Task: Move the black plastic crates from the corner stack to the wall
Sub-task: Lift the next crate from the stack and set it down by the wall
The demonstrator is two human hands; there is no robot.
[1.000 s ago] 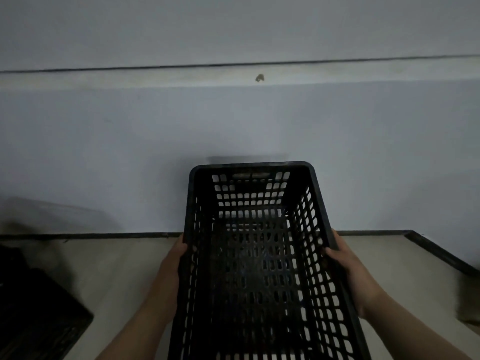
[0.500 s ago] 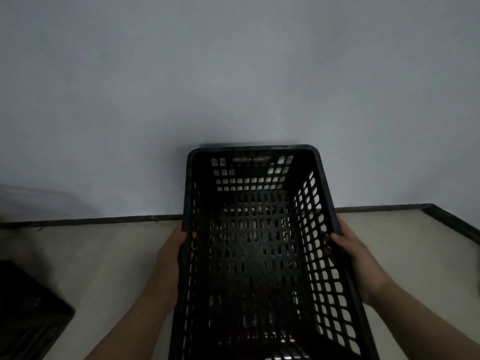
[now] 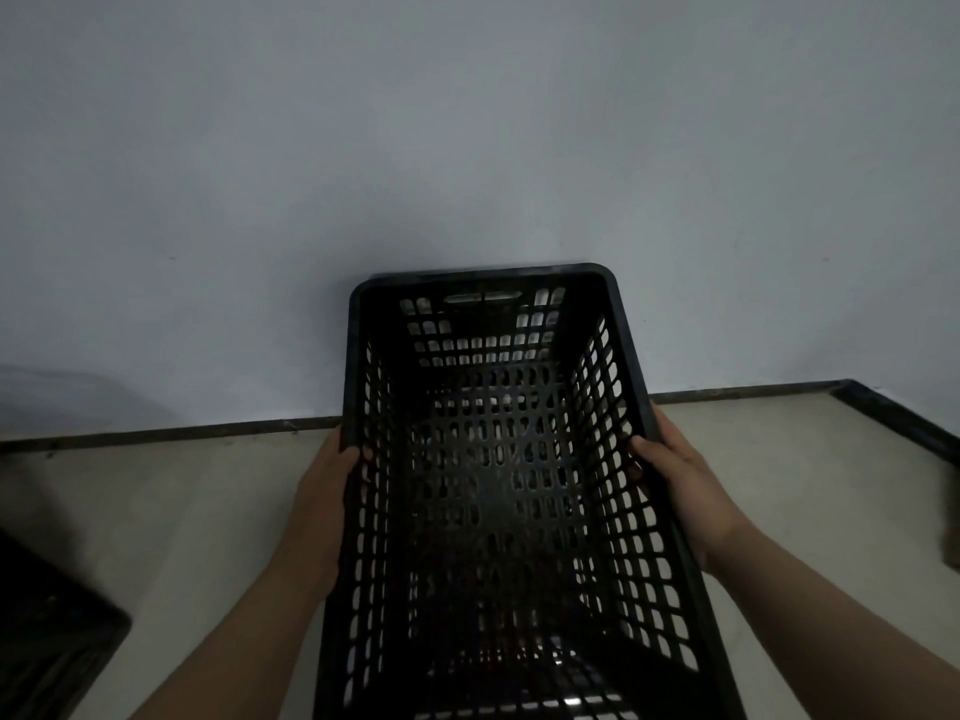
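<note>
Both hands wrapped round the long rims of the black plastic crate (image 3: 493, 485), left hand (image 3: 324, 491) and right hand (image 3: 680, 491), carried above the floor (image 3: 197, 511) facing the wall (image 3: 467, 148).

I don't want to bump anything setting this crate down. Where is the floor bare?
Bare floor lies along the skirting, between the left hand and the second crate at lower left, and again right of the right hand up to the corner. Under the held crate is hidden. Crowded: lower left, plus a blurred dark thing at the right edge.
</note>
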